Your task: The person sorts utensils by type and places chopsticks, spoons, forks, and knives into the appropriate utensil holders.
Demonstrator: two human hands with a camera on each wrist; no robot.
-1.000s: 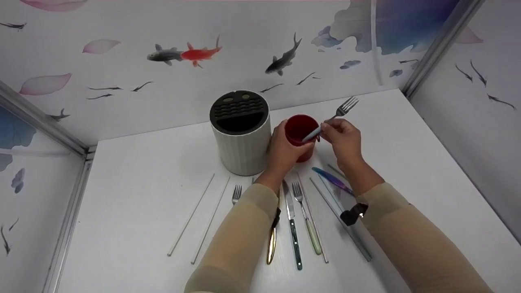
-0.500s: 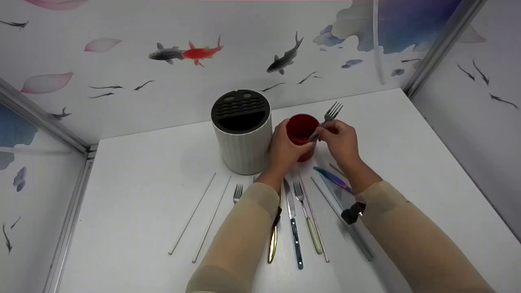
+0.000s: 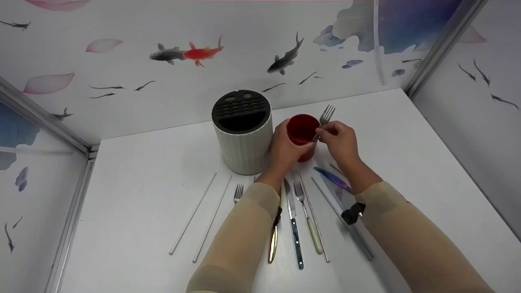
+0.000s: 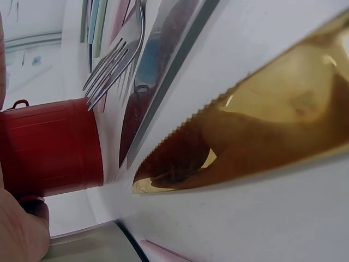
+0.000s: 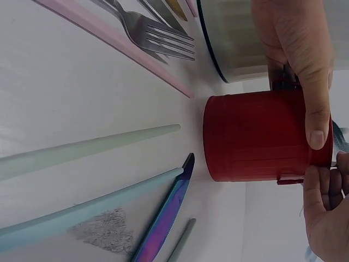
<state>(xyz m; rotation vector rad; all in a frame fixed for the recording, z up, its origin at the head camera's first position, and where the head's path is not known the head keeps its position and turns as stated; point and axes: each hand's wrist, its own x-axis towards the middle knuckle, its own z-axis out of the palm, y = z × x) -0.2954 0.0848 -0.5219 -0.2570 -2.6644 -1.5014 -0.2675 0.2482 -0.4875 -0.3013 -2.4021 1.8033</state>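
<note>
Left hand (image 3: pixel 285 146) gripped the cup (image 5: pixel 256 136); right hand (image 3: pixel 341 138) pinched the fork (image 3: pixel 327 115) at three o'clock; slow lowering, cup held steady, seemed advisable.

Shows red on cup (image 5: pixel 259 136) | silver tines on fork (image 3: pixel 325 118) | black over off-white on canister (image 3: pixel 244 146) | purple-to-teal on knife (image 3: pixel 334 178) | fish print on white wall (image 3: pixel 244 24)

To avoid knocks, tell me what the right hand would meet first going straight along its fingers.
The right hand would probably meet the red cup first, near its rim; whether the two touch is unclear.
</note>
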